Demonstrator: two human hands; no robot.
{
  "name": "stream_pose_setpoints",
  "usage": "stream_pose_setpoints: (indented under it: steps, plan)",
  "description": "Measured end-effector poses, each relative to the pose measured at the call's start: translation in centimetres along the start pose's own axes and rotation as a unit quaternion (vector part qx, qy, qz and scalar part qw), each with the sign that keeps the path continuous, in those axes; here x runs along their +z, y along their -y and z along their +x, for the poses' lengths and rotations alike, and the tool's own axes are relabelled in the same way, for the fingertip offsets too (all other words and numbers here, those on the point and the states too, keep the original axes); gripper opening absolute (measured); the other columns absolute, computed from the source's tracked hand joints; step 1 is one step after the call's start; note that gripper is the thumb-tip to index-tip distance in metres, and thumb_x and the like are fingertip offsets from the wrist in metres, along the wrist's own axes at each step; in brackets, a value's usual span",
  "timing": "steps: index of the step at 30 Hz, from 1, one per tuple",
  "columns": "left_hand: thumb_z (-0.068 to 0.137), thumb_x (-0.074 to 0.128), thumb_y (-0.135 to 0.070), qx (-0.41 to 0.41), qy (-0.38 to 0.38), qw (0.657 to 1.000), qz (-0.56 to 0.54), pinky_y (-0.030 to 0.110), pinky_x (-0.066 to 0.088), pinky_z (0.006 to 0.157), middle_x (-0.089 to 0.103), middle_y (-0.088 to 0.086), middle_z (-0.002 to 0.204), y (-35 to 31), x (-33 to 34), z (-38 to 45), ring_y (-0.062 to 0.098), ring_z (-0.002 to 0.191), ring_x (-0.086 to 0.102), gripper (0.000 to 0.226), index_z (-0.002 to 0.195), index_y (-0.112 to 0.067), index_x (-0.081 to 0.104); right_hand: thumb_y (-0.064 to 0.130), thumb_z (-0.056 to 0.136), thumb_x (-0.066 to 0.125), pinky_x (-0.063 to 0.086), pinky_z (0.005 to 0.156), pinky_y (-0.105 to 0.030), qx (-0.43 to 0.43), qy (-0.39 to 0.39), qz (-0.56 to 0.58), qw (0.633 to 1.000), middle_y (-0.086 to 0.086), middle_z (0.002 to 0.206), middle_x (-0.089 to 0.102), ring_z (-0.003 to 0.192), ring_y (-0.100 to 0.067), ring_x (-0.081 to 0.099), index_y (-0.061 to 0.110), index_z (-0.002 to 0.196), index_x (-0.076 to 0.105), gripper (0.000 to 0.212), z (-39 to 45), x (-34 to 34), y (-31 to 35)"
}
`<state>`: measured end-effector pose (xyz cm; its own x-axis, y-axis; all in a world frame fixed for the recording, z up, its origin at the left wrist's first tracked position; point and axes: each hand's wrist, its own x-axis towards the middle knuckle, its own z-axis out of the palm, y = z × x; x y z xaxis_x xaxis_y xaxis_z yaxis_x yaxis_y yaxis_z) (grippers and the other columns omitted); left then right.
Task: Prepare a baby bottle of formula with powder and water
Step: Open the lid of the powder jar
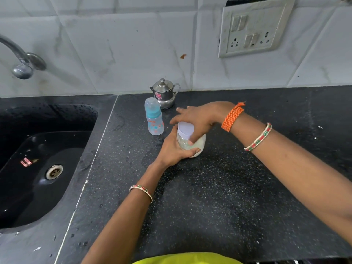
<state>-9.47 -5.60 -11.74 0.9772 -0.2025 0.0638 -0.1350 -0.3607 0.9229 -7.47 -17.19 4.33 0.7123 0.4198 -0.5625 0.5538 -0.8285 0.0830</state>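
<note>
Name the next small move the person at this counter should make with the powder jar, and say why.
Probably twist the white lid off. The left hand wraps the powder jar on the counter, the right hand sits at the lid, and it is still on. The baby bottle stands capped beside it, so no powder can be scooped yet.

The surface (219,187) is black with fine white speckles. The baby bottle (154,119) is pale translucent blue with a teal collar and small orange prints. The jar (192,141) holds whitish powder under a white lid (185,129). A braided wristband (232,119) is orange.
</note>
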Motion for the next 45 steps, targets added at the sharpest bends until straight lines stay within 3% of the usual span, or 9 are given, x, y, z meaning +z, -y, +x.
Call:
stream_pose_setpoints:
  steps: [3,6,11,14,19,25,28,33,45]
  plan:
    - [0.058,0.087,-0.030,0.001,0.001,1.000,-0.002,0.019,0.046,0.090,0.059,-0.011,0.117,0.2,0.1,0.0,0.001,0.107,0.056,0.080,0.125,-0.024,0.043,0.062,0.085,0.054,0.047,0.072,-0.035,0.106,-0.122,0.042,0.986,-0.013,0.123,0.056,0.101,-0.030,0.058,0.009,0.124,0.053,0.066,-0.5,0.5,0.6]
    - [0.057,0.086,-0.033,-0.002,0.001,1.000,0.003,0.020,0.044,0.089,0.059,-0.010,0.117,0.2,0.1,0.0,0.005,0.107,0.057,0.082,0.126,-0.026,0.042,0.055,0.088,0.055,0.040,0.055,-0.029,0.107,-0.110,0.011,0.988,-0.010,0.091,0.060,0.071,-0.023,0.056,0.003,0.109,0.058,0.056,-0.5,0.8,0.7]
    - [0.060,0.087,-0.029,0.001,0.002,1.000,0.002,0.019,0.042,0.093,0.055,-0.010,0.121,0.1,0.0,0.1,0.007,0.111,0.054,0.090,0.132,-0.027,0.034,0.003,0.087,0.059,0.045,0.083,-0.035,0.012,0.011,-0.017,1.000,-0.008,0.156,0.023,0.131,-0.030,0.038,0.034,0.149,0.019,0.080,-0.7,-0.4,0.2]
    - [0.060,0.087,-0.031,0.002,0.002,1.000,-0.002,0.013,0.043,0.090,0.057,-0.011,0.123,0.2,0.1,0.0,0.002,0.110,0.055,0.087,0.131,-0.025,0.038,0.033,0.086,0.067,0.027,0.112,-0.050,-0.004,-0.024,0.003,1.000,-0.007,0.161,-0.002,0.146,-0.032,0.009,0.034,0.151,0.011,0.086,-0.3,0.2,0.4]
    - [0.060,0.086,-0.028,0.004,0.001,1.000,-0.009,0.020,0.046,0.089,0.059,-0.008,0.116,0.5,0.2,0.0,0.003,0.107,0.057,0.076,0.123,-0.023,0.045,0.064,0.086,0.049,0.042,0.071,-0.034,0.141,-0.126,0.004,0.982,-0.012,0.121,0.057,0.101,-0.029,0.058,0.008,0.123,0.055,0.067,-0.1,1.1,1.6]
    - [0.060,0.087,-0.028,-0.007,0.007,1.000,-0.010,0.014,0.042,0.090,0.057,-0.010,0.122,0.4,0.1,0.1,0.002,0.109,0.055,0.091,0.134,-0.023,0.035,0.005,0.085,0.062,0.043,0.093,-0.039,0.019,0.025,-0.032,0.999,-0.008,0.151,0.031,0.132,-0.031,0.040,0.031,0.147,0.026,0.076,-0.2,-0.5,1.0]
    - [0.061,0.087,-0.026,-0.005,0.003,1.000,-0.013,0.010,0.043,0.089,0.057,-0.009,0.122,0.4,0.2,0.1,0.001,0.109,0.055,0.087,0.131,-0.022,0.037,0.027,0.086,0.066,0.028,0.112,-0.051,-0.015,0.025,0.005,1.000,-0.007,0.161,0.007,0.145,-0.034,0.016,0.035,0.149,0.018,0.080,0.0,0.1,0.8]
    - [0.058,0.086,-0.035,-0.001,0.001,1.000,-0.005,0.026,0.047,0.094,0.060,-0.008,0.119,0.7,0.3,0.2,0.005,0.110,0.056,0.082,0.126,-0.025,0.042,0.065,0.083,0.053,0.044,0.076,-0.036,0.121,-0.118,0.047,0.984,-0.013,0.130,0.052,0.110,-0.030,0.056,0.011,0.135,0.044,0.076,0.2,1.3,0.8]
    - [0.063,0.086,-0.031,-0.013,0.016,1.000,0.021,0.021,0.036,0.093,0.048,-0.012,0.127,-0.1,0.2,1.0,0.005,0.114,0.046,0.093,0.137,-0.024,0.029,0.022,0.072,0.077,0.054,0.066,-0.034,-0.016,-0.130,0.206,0.970,-0.006,0.129,0.050,0.095,-0.028,0.063,0.034,0.136,0.036,0.077,0.9,2.5,-3.7]
